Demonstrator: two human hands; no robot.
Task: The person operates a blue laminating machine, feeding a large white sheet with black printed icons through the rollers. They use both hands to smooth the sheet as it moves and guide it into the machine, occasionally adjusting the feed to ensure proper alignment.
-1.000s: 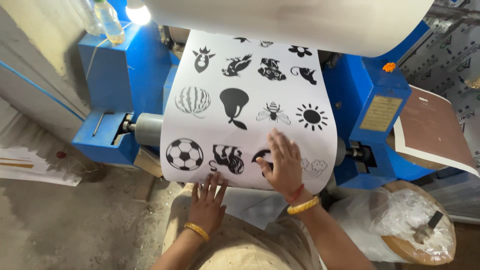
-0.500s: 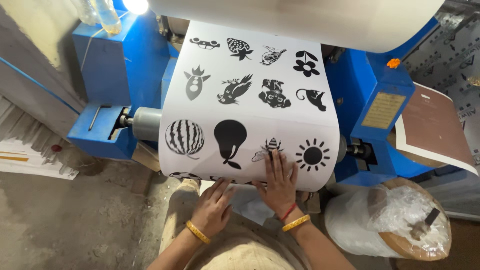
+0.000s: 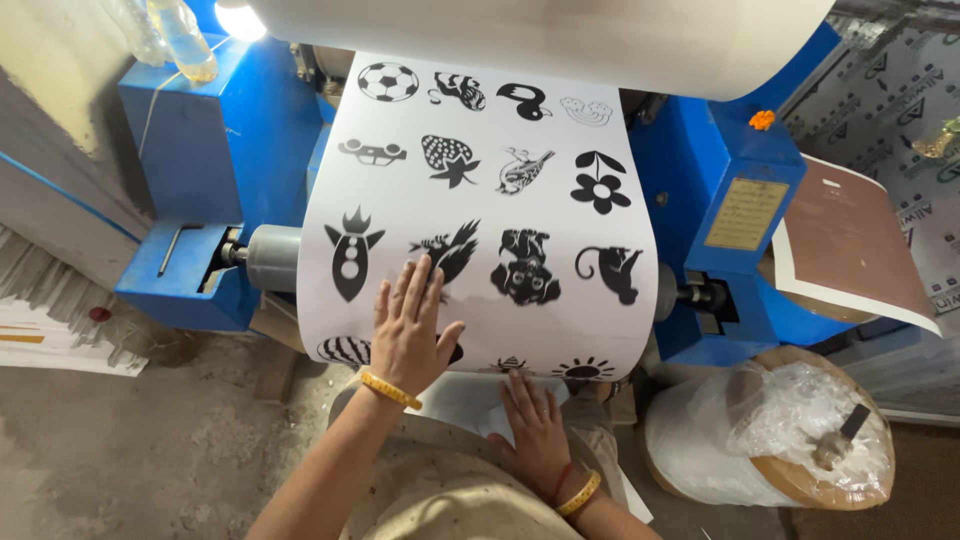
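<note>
Your wide white paper web printed with black silhouette figures (image 3: pixel 480 200) hangs down the centre of the frame, from the big pale roll (image 3: pixel 540 35) at the top over the blue machine (image 3: pixel 215 170). Your left hand (image 3: pixel 410 325) lies flat on it with fingers spread, gripping nothing, while your right hand (image 3: pixel 535 430) rests open-palmed on the sheet's lower part at bottom centre. You seem to be smoothing and drawing the sheet down; the next pull wants even pressure from both palms, clear of the plastic-wrapped roll (image 3: pixel 770 430) at lower right.
</note>
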